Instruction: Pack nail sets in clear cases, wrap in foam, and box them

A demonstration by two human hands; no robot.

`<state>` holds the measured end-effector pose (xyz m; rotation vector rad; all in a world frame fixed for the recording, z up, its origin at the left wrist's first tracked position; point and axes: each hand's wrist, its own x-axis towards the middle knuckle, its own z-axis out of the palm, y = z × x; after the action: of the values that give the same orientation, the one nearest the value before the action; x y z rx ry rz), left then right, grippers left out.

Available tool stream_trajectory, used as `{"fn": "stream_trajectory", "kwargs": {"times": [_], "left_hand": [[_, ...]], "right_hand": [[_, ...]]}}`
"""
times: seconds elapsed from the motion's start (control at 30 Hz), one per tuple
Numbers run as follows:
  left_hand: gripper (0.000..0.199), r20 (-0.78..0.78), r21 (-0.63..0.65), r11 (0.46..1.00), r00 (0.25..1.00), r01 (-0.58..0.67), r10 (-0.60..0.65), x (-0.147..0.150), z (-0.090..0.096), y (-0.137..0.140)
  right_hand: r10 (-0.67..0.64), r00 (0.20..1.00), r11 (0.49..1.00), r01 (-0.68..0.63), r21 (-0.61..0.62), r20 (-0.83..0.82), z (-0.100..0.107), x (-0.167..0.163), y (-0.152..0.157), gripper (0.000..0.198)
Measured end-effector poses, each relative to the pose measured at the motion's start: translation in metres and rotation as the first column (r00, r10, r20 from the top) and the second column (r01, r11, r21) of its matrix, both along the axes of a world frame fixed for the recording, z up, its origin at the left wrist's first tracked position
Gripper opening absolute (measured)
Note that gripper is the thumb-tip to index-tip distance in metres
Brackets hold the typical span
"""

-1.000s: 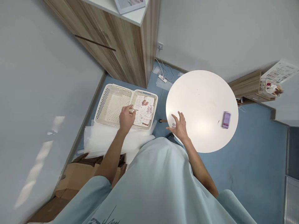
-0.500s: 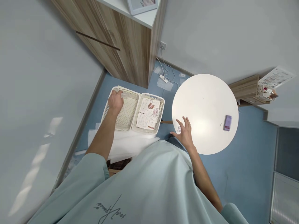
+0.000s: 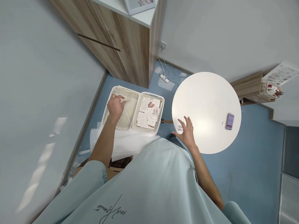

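Observation:
My left hand is over the left white basket, fingers pinched on a clear plastic piece whose exact kind I cannot make out. At the near left edge of the round white table, my right hand is open, thumb and fingers spread in a curve. Between them, at the table edge, shows a small group of shiny pinkish pieces, which look like false nails. The right white basket holds white cards, some bearing red or pink nail-like pieces.
A wood-grain cabinet stands behind the baskets. A power strip with cables lies on the blue floor. A blurred purple item is on the table's right side. White sheeting lies in front of the baskets.
My left hand has shifted slightly lower, and its fingers now extend more to the right with the clear piece. My right hand stays nearly in place; the view has turned slightly.

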<state>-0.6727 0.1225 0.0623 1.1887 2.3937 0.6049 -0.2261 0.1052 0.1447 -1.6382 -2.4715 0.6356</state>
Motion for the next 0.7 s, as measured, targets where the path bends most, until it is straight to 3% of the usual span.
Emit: {"fn": "stream_trajectory", "kwargs": {"times": [0.17,0.23,0.33,0.47,0.57,0.63,0.7], "left_hand": [[0.031,0.304,0.261,0.962,0.953,-0.078,-0.005,0.064,0.065,-0.021],[0.036,0.470,0.304,0.945,0.882,-0.123,-0.036,0.096,0.090,-0.028],[0.034,0.701,0.288,0.943,0.708,-0.166,-0.089,0.143,0.115,-0.038],[0.034,0.864,0.216,0.962,0.491,-0.164,-0.110,0.197,0.128,-0.049],[0.036,0.919,0.164,0.975,0.383,-0.151,-0.095,0.233,0.128,-0.054],[0.039,0.929,0.157,0.978,0.358,-0.139,-0.098,0.258,0.127,-0.055],[0.042,0.912,0.166,0.976,0.400,-0.142,-0.097,0.285,0.127,-0.053]], "right_hand": [[0.043,0.987,0.999,-0.045,-0.010,-0.157,0.006,-0.003,0.005,0.065],[0.044,0.958,0.998,-0.052,-0.021,-0.283,0.015,-0.006,0.007,0.061],[0.020,0.873,0.997,-0.054,-0.055,-0.488,0.037,-0.007,0.012,0.049],[-0.021,0.770,0.995,-0.045,-0.087,-0.637,0.068,0.004,0.018,0.031],[-0.027,0.722,0.993,-0.063,-0.104,-0.691,0.082,0.023,0.020,0.020],[-0.030,0.716,0.992,-0.066,-0.111,-0.697,0.084,0.040,0.019,0.015],[-0.041,0.731,0.994,-0.037,-0.100,-0.681,0.080,0.059,0.017,0.014]]}}
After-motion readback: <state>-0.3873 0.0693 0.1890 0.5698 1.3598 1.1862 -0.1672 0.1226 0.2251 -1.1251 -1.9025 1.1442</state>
